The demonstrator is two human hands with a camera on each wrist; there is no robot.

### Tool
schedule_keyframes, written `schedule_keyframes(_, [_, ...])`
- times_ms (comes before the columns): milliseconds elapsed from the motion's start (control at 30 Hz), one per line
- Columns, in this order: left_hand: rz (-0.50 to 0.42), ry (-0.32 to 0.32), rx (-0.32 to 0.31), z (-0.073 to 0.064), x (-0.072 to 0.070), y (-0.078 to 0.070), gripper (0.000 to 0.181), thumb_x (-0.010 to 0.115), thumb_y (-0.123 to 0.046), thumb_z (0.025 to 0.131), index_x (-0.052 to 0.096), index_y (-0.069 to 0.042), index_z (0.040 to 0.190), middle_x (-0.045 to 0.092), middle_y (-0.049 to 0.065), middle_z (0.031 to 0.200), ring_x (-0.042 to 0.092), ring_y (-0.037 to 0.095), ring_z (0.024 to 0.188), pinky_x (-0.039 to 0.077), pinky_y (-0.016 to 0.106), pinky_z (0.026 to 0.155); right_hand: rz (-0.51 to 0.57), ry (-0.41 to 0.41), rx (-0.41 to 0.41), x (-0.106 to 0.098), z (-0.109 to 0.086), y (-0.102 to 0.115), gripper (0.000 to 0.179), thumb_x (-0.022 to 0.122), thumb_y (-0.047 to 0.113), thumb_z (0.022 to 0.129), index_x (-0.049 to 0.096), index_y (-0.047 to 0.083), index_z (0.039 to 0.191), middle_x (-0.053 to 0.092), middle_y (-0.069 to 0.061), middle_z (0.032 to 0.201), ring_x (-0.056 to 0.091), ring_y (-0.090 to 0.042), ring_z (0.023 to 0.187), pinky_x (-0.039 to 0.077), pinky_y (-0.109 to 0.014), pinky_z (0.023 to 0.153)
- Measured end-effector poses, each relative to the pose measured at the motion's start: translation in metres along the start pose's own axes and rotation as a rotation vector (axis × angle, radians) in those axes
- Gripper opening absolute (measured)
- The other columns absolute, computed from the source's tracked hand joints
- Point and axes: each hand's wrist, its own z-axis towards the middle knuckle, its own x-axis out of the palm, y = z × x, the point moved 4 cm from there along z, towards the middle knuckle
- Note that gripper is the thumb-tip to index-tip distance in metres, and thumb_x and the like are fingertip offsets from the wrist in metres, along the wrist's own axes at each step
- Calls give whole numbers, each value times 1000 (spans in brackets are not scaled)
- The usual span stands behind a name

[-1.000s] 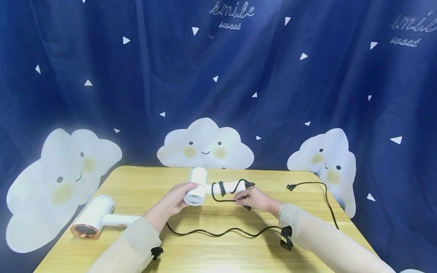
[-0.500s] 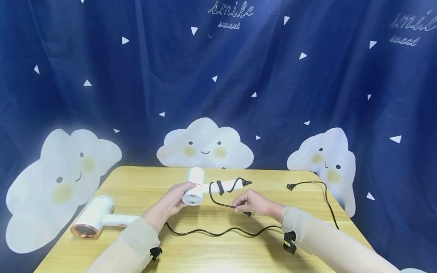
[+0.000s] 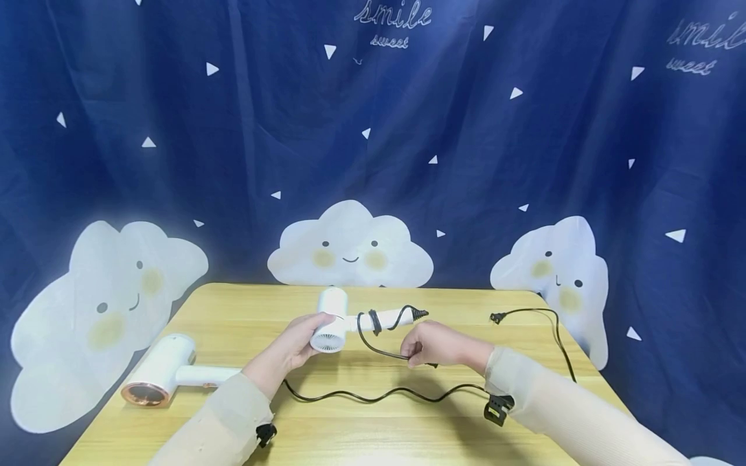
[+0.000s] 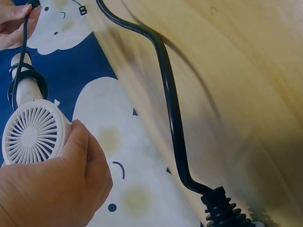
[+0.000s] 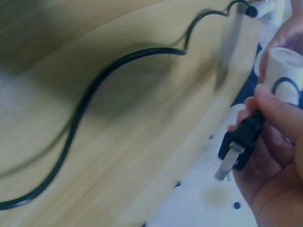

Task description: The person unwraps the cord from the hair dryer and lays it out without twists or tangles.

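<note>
My left hand [image 3: 294, 340] grips a small white hair dryer [image 3: 333, 303] by its round head, above the table. Its slotted end [image 4: 35, 135] faces me in the left wrist view. A black cord [image 3: 375, 348] is wrapped around the handle [image 3: 381, 320], which points right, and a loose stretch hangs below it. At that stretch's end, my right hand [image 3: 443, 344] pinches the black plug [image 5: 241, 139] between thumb and fingers. In the right wrist view the plug's metal prong [image 5: 228, 161] sticks out past the fingertips.
A larger white hair dryer [image 3: 160, 369] with a copper-coloured rim lies at the table's left. Its handle end is hidden by my left arm. A wavy black cord [image 3: 373, 401] crosses the wooden table [image 3: 361, 433]. Another plug [image 3: 498, 318] lies at the right.
My right hand has drawn the plug slightly away from the handle, rightward and toward me, and the loose cord hangs lower. The held hair dryer has shifted a little left with my left hand.
</note>
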Motion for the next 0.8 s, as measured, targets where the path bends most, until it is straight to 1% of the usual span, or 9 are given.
schedule_keyframes(100, [-1,1,-1,0,0,1,54,60,-22,94,48,12,135,63,15,112,66,22,98,55,43,94,-63,0,-21,-5,-1,8,13,80,2,81,75,13,85,69,12,79,61,4,72,54,-18,69])
schedule_keyframes(200, [-2,-2,-1,1,0,2,53,60,-21,94,49,12,134,63,15,111,66,22,97,55,43,94,-82,-5,-29,-10,-3,17,13,80,1,81,75,12,87,72,8,82,62,3,74,54,-18,71])
schedule_keyframes(367, [-12,-8,-3,3,-2,3,53,60,-21,94,49,12,134,64,15,110,66,22,96,56,42,93,-58,-28,-55,-23,-5,28,11,78,1,83,74,12,82,70,7,80,60,3,72,55,-18,69])
schedule_keyframes(467, [-18,-9,-5,3,-1,2,54,61,-21,94,48,12,134,65,16,110,66,22,96,56,42,92,-34,-53,-80,-31,-5,33,12,77,1,84,72,11,80,67,7,76,55,3,68,53,-19,64])
schedule_keyframes(600, [-13,-5,-6,2,0,1,54,60,-21,94,48,12,135,64,16,111,66,23,97,56,43,94,-31,-93,-114,-41,-5,37,10,77,1,84,75,11,83,67,6,77,51,1,68,51,-19,62])
schedule_keyframes(800, [-16,-3,-9,1,0,2,54,60,-20,94,47,14,134,64,15,109,66,23,97,56,44,94,-47,-122,-121,-50,-4,41,10,77,4,85,77,13,87,69,8,81,55,0,72,52,-20,65])
